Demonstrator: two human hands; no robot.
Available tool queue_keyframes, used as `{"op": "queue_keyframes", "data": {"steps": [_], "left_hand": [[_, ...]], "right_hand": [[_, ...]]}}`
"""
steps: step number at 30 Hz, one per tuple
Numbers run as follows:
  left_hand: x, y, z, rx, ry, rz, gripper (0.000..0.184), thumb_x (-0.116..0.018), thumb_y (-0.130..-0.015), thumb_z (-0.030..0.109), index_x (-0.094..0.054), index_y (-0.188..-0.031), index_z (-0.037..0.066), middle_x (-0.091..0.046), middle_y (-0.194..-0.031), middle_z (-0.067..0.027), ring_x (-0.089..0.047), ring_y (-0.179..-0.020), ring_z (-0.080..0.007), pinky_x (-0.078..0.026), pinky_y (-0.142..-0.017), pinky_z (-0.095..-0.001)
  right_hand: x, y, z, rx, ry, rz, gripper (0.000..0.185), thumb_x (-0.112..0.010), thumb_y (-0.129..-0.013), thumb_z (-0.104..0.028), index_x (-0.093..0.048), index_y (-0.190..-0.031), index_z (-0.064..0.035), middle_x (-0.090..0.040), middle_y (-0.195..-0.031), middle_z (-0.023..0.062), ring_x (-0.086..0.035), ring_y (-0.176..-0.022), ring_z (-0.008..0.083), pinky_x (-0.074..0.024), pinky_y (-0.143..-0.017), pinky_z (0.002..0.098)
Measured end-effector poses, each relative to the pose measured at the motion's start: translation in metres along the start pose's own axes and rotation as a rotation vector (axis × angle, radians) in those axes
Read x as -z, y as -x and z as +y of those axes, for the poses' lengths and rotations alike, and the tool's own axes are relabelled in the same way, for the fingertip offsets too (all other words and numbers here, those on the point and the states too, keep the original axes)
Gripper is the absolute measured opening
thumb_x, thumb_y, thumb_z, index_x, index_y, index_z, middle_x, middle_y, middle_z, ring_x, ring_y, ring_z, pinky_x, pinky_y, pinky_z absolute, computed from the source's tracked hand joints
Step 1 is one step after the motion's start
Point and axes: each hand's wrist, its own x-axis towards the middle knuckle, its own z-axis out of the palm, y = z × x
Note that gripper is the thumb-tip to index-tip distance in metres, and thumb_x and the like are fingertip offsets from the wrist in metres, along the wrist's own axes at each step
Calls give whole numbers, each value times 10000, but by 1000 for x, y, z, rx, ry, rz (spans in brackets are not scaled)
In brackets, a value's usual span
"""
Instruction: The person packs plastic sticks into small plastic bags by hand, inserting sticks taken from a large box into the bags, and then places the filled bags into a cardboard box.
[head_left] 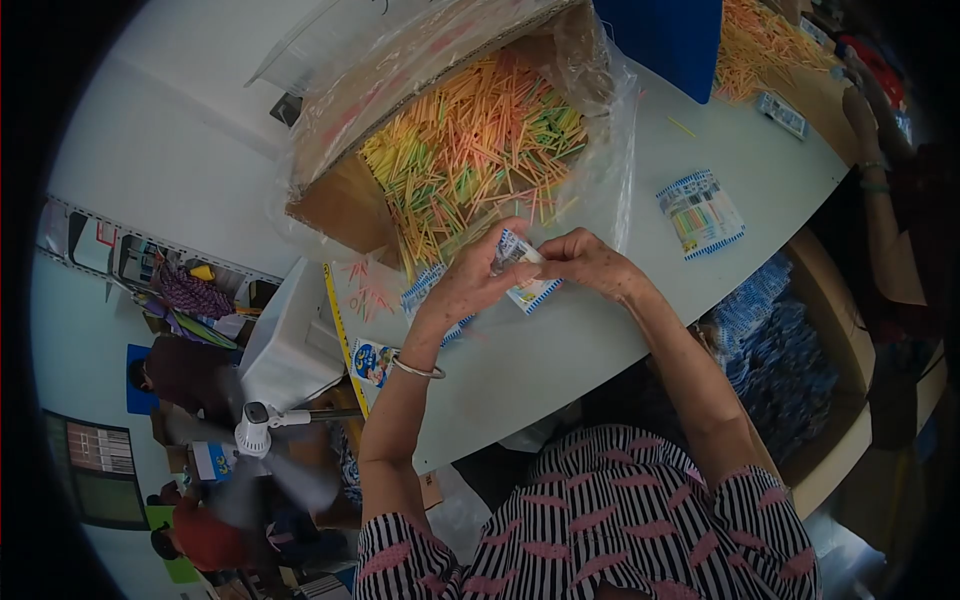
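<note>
Both hands meet over the table at a small blue-and-white packet (532, 288). My left hand (475, 280), with a bracelet on its wrist, has its fingers closed round the packet's left side. The fingertips of my right hand (592, 264) pinch its upper right edge. Under and beside my left hand lies another blue-edged packet (425, 290), partly covered. Just beyond the hands, an open carton (345, 200) lined with clear plastic holds many thin yellow, orange, pink and green sticks (480, 140). A filled packet (700, 214) lies flat to the right.
Loose pink sticks (370, 292) and a blue printed packet (372, 362) lie at the table's left edge. A fan (254, 432) stands nearby. Below right is a box of blue packets (775, 350). A co-worker's arm (880, 220) is at the right, near another stick pile (765, 50).
</note>
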Motion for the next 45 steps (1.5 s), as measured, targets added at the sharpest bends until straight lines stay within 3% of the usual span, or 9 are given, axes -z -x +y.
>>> {"op": "queue_keyframes", "data": {"steps": [4, 14, 20, 22, 28, 31, 35, 39, 45], "left_hand": [[5, 2, 6, -62, -78, 27, 406, -637, -835, 137, -474, -1187, 16, -573, -939, -43, -508, -774, -88, -451, -675, -236], [-5, -2, 16, -27, 217, 131, 270, -574, -851, 13, -507, -1113, -4, -584, -995, -19, -525, -868, -64, -438, -755, -208], [-11, -3, 16, -41, 361, 260, 231, -615, -820, 6, -554, -1043, 8, -577, -936, 8, -537, -836, -69, -451, -770, -207], [-12, 0, 9, -3, 294, 172, 218, -577, -834, -1, -552, -1048, 24, -569, -925, -1, -513, -782, -73, -434, -706, -212], [-20, 4, 9, -2, 195, 101, 165, -560, -861, 42, -573, -1024, 22, -552, -852, 20, -495, -772, -49, -421, -710, -199], [-10, 10, 7, 9, 186, 103, 167, -568, -862, 54, -576, -1025, 21, -550, -846, 20, -488, -768, -48, -414, -724, -191], [15, 22, 9, 15, 274, 215, 168, -570, -868, 71, -581, -1028, 21, -578, -886, 6, -515, -796, -57, -423, -745, -197], [39, 36, 14, 45, 272, 478, 178, -567, -878, 106, -586, -1024, 6, -611, -916, -20, -559, -833, -80, -439, -766, -218], [50, 62, 8, 38, 259, 557, 189, -569, -878, 121, -592, -1018, -3, -622, -917, -32, -574, -837, -90, -443, -780, -227]], "right_hand": [[0, 5, -6, -26, -44, 18, 211, -671, -796, -149, -678, -920, 22, -647, -746, 10, -543, -651, 46, -433, -594, 204], [14, 21, -9, 50, -59, 85, 216, -631, -829, -122, -658, -964, 44, -654, -786, 11, -545, -670, 45, -437, -618, 194], [61, 82, -40, 171, 576, 430, 154, -619, -813, -108, -645, -887, 25, -623, -738, 51, -539, -680, 113, -423, -598, 246], [82, 102, -40, 335, 845, 722, 160, -628, -799, -95, -645, -917, 11, -615, -939, 112, -533, -888, 200, -445, -711, 296], [107, 109, -23, -69, 1283, 892, 289, -676, -687, -102, -628, -959, -14, -510, -1138, 109, -423, -1031, 283, -306, -884, 400], [91, 101, -26, 26, 1495, 1052, 419, -710, -679, -130, -560, -1058, -33, -465, -1199, 106, -421, -1060, 302, -322, -888, 436], [26, 65, -28, 258, 1565, 994, 545, -739, -651, -164, -507, -1133, -64, -456, -1185, 114, -425, -1052, 311, -338, -859, 426], [-58, 11, -8, 467, 1200, 465, 474, -726, -687, -221, -539, -1087, -51, -476, -1147, 113, -433, -1028, 310, -356, -834, 422], [-125, -56, 29, 184, 1116, 213, 368, -702, -723, -308, -611, -936, -22, -481, -1049, 130, -433, -976, 302, -353, -821, 415]]}}
